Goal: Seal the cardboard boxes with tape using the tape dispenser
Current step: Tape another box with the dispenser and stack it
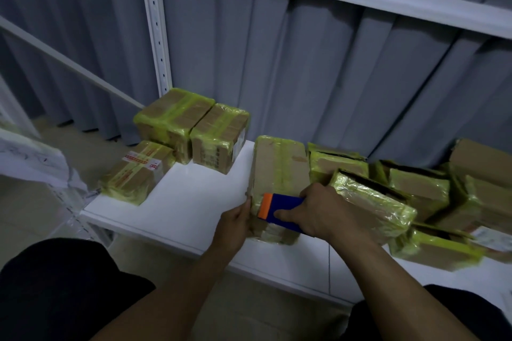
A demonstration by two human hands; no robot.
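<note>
Box (279,169), dispenser (285,206) atop, piled boxes (368,202) apparently touching right

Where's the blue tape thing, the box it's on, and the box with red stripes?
tape dispenser (286,202): head view, blue body
box under it (279,163): head view, top face
red-striped box (134,174): head view, top face

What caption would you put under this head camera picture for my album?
Right hand holds a blue tape dispenser against a cardboard box the left hand grips.
</note>
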